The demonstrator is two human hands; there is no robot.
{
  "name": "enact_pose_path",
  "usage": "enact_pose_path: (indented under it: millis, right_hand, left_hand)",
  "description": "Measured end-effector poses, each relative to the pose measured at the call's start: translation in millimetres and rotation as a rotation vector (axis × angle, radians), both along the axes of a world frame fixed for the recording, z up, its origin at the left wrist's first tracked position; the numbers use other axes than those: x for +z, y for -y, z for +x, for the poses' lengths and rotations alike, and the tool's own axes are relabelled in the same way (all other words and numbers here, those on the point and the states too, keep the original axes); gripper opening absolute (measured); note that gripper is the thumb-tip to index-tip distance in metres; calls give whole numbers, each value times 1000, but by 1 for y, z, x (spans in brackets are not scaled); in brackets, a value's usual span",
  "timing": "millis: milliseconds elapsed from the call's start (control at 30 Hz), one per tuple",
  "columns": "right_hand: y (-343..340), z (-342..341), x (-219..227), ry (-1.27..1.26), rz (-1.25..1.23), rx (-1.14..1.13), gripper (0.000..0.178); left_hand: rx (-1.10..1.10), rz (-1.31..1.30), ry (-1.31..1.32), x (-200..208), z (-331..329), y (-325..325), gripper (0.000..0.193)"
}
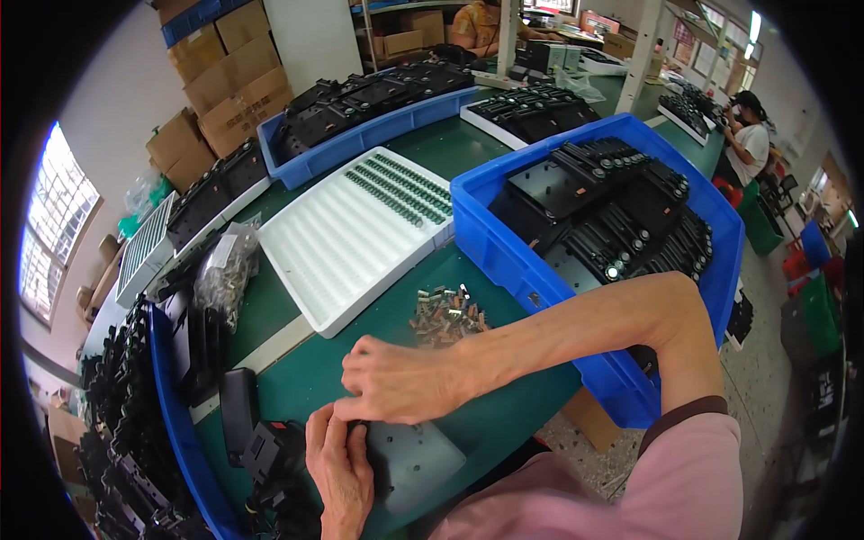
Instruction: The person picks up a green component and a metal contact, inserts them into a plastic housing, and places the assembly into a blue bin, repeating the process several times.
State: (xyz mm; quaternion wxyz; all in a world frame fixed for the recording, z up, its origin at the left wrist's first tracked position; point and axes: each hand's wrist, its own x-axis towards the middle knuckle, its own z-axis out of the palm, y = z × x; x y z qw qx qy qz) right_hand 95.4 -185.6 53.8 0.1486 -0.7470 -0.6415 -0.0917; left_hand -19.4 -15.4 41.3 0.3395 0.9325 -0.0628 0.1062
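Note:
My left hand (340,463) is closed at the left edge of a flat grey panel (418,463) dotted with small dark marks, its thumb and fingers bent together. My right hand (400,382) crosses above the panel's far edge, fingers curled down to meet the left fingertips. Whatever lies between the two hands is hidden by the fingers. Beyond the right wrist, a heap of small metal parts (445,317) with orange-brown and white bits rests on the green tabletop (310,364). Left of my left hand lie a black oblong case (238,414) and a boxy black part (270,450).
A white ribbed tray (315,256) holds rows of small green parts. My right forearm passes over the near rim of a blue bin (504,261) of black housings. Another blue bin (175,396) borders the left. A bag of metal parts (225,274) stands near the white tray.

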Motion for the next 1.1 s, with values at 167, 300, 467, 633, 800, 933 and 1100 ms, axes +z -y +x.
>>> enact_pose_path:
  millis: [167, 300, 467, 633, 800, 933, 1100]
  right_hand:
    - [-1, -1, -7, -36, -27, -18, 21]
    - [-3, 15, -9, -77, 39, 18, 24]
    - [10, 70, -17, -169, 62, -207, 36]
    - [1, 83, -22, 96, -16, -392, 33]
    - [-9, 99, -22, 45, -31, -511, 32]
    - [-7, 109, -32, 61, 22, -350, 31]
    - [-18, 119, -29, 48, -85, -244, 26]
  left_hand:
    - [-2, -52, 56, -14, -1, 4, 27]
    - [-5, 0, 116, -24, 2, 2, 36]
    - [-16, 66, 113, -37, 4, 1, 41]
    - [-3, 69, 177, -50, 0, -2, 43]
    - [-4, 55, 174, -52, 0, -2, 43]
    - [-12, 65, 190, -53, 1, 0, 44]
    - [-9, 74, 172, -53, 1, -2, 44]
